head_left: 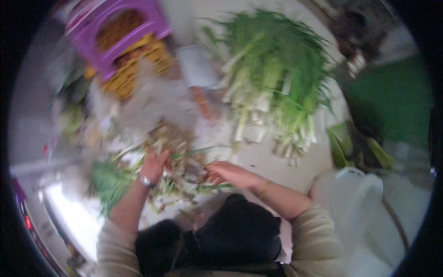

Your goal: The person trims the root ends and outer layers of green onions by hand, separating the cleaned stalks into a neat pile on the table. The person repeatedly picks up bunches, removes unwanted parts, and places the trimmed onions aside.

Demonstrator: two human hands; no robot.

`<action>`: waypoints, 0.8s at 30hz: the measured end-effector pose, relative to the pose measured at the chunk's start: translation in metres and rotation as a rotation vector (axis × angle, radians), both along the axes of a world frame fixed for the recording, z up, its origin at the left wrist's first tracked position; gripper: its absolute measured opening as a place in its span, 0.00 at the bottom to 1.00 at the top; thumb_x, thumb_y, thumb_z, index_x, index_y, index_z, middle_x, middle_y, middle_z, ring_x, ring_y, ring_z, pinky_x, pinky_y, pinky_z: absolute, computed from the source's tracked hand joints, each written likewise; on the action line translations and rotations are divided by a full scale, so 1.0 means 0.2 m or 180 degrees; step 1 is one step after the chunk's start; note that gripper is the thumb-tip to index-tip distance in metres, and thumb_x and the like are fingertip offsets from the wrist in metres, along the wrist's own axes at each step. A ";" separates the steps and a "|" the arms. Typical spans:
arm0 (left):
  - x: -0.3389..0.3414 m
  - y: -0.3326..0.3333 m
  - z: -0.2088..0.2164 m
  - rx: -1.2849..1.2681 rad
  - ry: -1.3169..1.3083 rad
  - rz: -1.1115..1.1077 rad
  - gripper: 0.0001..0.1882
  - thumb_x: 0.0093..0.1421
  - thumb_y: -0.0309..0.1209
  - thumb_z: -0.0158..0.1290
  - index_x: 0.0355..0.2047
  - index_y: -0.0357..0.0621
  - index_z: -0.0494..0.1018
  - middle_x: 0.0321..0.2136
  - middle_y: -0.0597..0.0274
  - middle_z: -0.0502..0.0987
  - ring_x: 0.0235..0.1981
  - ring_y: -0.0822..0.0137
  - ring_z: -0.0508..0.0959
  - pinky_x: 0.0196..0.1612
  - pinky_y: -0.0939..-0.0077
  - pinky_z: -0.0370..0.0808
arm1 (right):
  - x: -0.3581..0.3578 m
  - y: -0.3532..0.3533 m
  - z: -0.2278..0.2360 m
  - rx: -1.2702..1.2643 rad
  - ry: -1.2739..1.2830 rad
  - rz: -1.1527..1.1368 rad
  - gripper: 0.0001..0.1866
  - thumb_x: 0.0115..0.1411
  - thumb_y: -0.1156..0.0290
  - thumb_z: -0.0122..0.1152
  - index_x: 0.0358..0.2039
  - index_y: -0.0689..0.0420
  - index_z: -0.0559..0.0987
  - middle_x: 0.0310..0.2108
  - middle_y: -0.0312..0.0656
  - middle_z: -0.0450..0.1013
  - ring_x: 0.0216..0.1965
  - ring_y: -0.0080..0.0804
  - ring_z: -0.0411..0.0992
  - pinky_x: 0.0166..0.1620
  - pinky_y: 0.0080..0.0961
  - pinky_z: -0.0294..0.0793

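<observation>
My left hand point(156, 165), with a watch at its wrist, is bent over a heap of stalk trimmings and peeled skins point(173, 136). Its fingers look curled, but blur and the scraps hide what they hold. Across the heap, my right hand point(227, 173) has its fingers bent inward and closed, and a green stalk point(214, 187) shows just below them. What lies inside that grip is hidden. Beside my left forearm lies a bunch of green leaves point(110, 184). A large pile of leek-like green onions point(281, 69) lies farther off to the right, white ends toward me.
A purple plastic stool point(108, 69) and a yellow crate point(124, 85) stand at the far left, by crumpled clear plastic point(152, 99). An orange strip-like object point(201, 102) lies between heap and pile. A whitish plastic bag point(348, 198) is at my right, with green matting point(392, 101) beyond.
</observation>
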State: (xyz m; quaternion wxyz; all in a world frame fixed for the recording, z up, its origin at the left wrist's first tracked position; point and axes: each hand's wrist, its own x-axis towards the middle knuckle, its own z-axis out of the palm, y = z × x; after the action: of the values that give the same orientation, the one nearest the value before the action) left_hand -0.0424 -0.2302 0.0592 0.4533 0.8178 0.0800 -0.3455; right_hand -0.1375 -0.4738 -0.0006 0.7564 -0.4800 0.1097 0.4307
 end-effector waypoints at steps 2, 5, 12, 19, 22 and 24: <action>0.08 0.22 0.01 0.0660 -0.0236 -0.0276 0.21 0.56 0.48 0.48 0.34 0.40 0.71 0.19 0.62 0.72 0.23 0.68 0.71 0.30 0.71 0.68 | 0.02 0.01 0.01 -0.0480 0.0102 0.0248 0.20 0.61 0.56 0.46 0.44 0.60 0.70 0.34 0.38 0.71 0.32 0.22 0.68 0.38 0.21 0.70; 0.18 0.54 0.00 0.0597 0.0066 0.0014 0.32 0.52 0.58 0.47 0.38 0.38 0.72 0.31 0.53 0.75 0.33 0.63 0.73 0.37 0.67 0.69 | 0.09 0.01 0.09 -0.0813 -0.0165 0.0432 0.17 0.61 0.60 0.45 0.40 0.61 0.72 0.31 0.36 0.71 0.30 0.22 0.68 0.35 0.22 0.71; 0.00 0.78 -0.26 -0.1578 0.0891 0.0130 0.30 0.59 0.53 0.40 0.52 0.44 0.60 0.50 0.55 0.65 0.47 0.60 0.70 0.49 0.65 0.67 | 0.33 0.28 0.32 -0.2269 -0.1175 0.1930 0.14 0.58 0.63 0.47 0.33 0.63 0.72 0.26 0.45 0.72 0.28 0.33 0.71 0.34 0.28 0.70; 0.03 1.34 -0.45 0.1270 -0.0611 -0.0469 0.17 0.55 0.35 0.47 0.43 0.42 0.69 0.42 0.47 0.71 0.47 0.50 0.68 0.49 0.62 0.66 | 0.38 0.74 0.31 -0.3019 -0.2688 0.2835 0.12 0.56 0.66 0.45 0.30 0.61 0.72 0.28 0.52 0.70 0.34 0.50 0.69 0.39 0.40 0.68; -0.14 1.48 -0.57 0.1416 -0.1379 -0.1446 0.19 0.48 0.29 0.50 0.43 0.44 0.70 0.41 0.49 0.71 0.46 0.51 0.68 0.47 0.61 0.66 | 0.31 1.01 0.18 -0.2762 -0.2448 0.3019 0.12 0.57 0.65 0.45 0.29 0.61 0.71 0.28 0.51 0.70 0.34 0.49 0.69 0.39 0.42 0.68; -0.25 1.46 -0.67 0.1142 -0.2377 -0.1276 0.18 0.45 0.27 0.52 0.39 0.44 0.71 0.37 0.55 0.71 0.45 0.52 0.67 0.47 0.61 0.66 | 0.25 1.22 0.07 -0.2700 -0.2482 0.2685 0.11 0.57 0.65 0.46 0.32 0.60 0.71 0.29 0.50 0.70 0.34 0.48 0.70 0.40 0.41 0.68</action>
State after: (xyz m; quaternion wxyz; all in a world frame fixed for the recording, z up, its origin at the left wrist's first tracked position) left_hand -0.0922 0.0615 -0.0756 0.2266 0.9511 -0.1900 -0.0887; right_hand -0.0875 -0.2307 0.0130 0.2577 -0.8534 -0.2057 0.4037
